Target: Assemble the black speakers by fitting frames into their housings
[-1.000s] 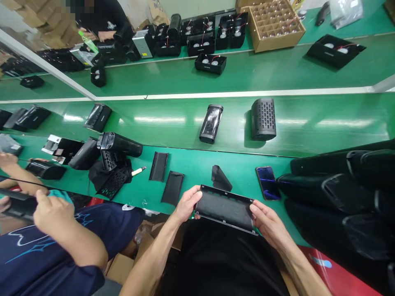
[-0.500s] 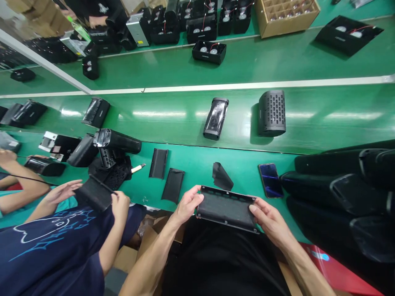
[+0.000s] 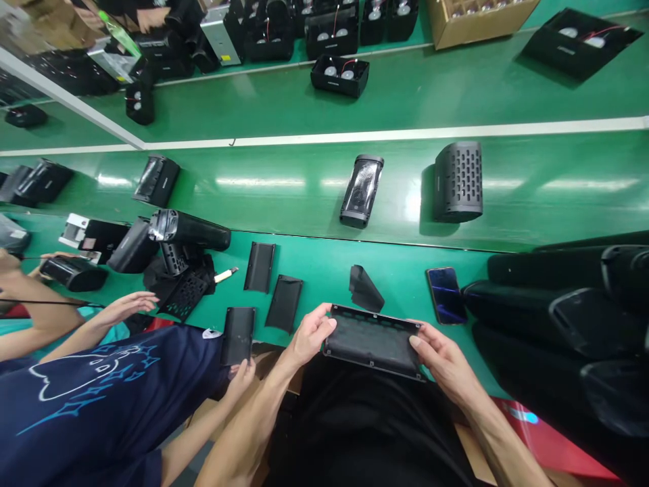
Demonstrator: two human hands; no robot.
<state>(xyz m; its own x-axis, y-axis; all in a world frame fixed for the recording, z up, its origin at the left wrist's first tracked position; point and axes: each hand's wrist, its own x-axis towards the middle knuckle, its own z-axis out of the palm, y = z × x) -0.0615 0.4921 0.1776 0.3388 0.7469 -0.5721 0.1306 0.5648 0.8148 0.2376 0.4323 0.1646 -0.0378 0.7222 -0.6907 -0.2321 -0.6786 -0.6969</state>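
A shallow black rectangular panel (image 3: pixel 372 340) is held lengthwise between both hands (image 3: pixel 309 336), hollow side facing up.

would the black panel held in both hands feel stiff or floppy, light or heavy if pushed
The black panel is probably stiff: it spans from the left hand to the right hand without visible sag. It may be light for its size, as its edges look thin.

- Loose-looking black cloth garment (image 3: pixel 370 433) over the torso and lap, a single dark tone, its folds hard to make out.
- Slender, bare left forearm (image 3: pixel 248 419), to the left of the garment, leading to an uncovered left hand (image 3: pixel 310 335).
- Bare right forearm (image 3: pixel 507 436), to the garment's right, tapering towards the wrist; right hand (image 3: pixel 440 355) likewise uncovered.
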